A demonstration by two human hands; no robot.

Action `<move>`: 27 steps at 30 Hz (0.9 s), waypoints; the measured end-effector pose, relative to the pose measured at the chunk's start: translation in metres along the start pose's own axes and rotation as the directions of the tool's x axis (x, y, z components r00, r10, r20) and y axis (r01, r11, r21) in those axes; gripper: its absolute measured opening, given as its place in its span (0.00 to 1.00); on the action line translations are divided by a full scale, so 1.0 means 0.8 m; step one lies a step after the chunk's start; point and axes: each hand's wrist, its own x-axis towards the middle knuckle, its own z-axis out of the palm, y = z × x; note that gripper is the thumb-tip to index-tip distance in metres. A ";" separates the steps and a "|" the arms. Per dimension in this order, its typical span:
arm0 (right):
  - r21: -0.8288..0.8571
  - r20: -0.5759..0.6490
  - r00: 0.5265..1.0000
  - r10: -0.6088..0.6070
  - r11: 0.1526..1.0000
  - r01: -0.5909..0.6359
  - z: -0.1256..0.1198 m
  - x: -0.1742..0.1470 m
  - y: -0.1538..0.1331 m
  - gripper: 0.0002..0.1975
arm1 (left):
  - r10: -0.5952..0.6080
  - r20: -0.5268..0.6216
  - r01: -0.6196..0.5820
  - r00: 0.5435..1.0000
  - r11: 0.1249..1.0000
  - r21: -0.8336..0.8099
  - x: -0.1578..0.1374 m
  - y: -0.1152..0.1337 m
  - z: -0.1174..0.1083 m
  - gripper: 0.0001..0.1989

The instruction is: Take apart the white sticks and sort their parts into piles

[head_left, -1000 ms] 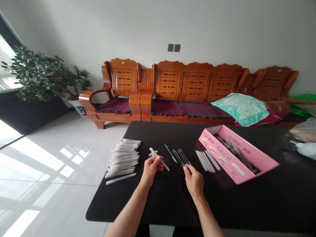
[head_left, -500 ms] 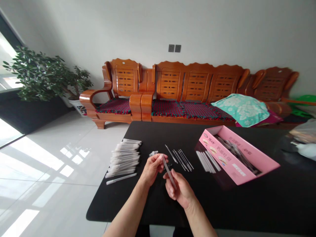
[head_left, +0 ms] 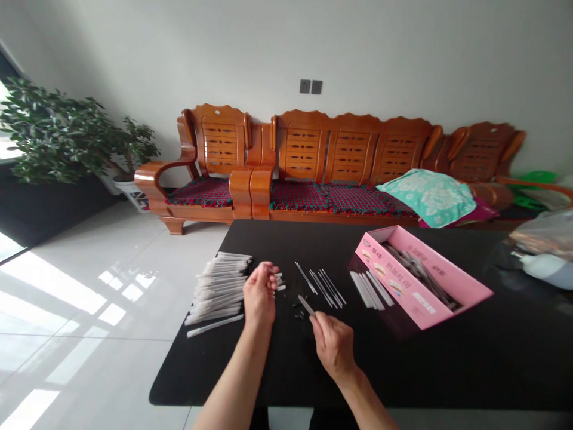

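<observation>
My right hand (head_left: 333, 343) grips a grey, translucent pen barrel (head_left: 306, 305), whose far end points up and left from the fingers. My left hand (head_left: 261, 292) is raised over the small white pen caps (head_left: 280, 282), partly hiding them, with its fingers curled together. What it holds, if anything, I cannot make out. Tiny black plugs (head_left: 299, 315) lie beside the barrel's tip. Left of my left hand is a large stack of capped pens (head_left: 219, 292), with one pen (head_left: 215, 326) apart at the near side. Thin pen refills (head_left: 327, 288) lie beyond my right hand.
Several bare barrels (head_left: 371, 291) lie beside a pink box (head_left: 403, 286) filled with more barrels. A white bulb-shaped object (head_left: 548, 269) and a plastic bag (head_left: 546, 236) sit at the right of the black table (head_left: 403, 364). A wooden sofa (head_left: 304, 146) stands behind.
My hands have separated. The left has let go of the barrel and moved left to the caps, while the right keeps the barrel and has turned palm downward. The view has shifted slightly.
</observation>
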 end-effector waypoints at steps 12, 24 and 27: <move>-0.606 -0.404 0.869 0.286 0.627 -0.489 -0.095 0.031 0.152 0.21 | 0.113 0.156 -0.193 0.981 0.585 0.788 0.027 -0.041 -0.074 0.07; -0.597 -0.399 0.912 -0.090 0.781 -0.185 -0.073 0.042 0.123 0.20 | 0.069 0.471 -0.473 0.880 0.026 0.881 -0.001 -0.045 -0.105 0.12; -0.432 -0.396 0.909 -0.128 0.900 -0.062 -0.032 0.013 0.096 0.19 | 0.035 0.477 -0.476 0.878 -0.027 0.879 -0.013 -0.023 -0.130 0.11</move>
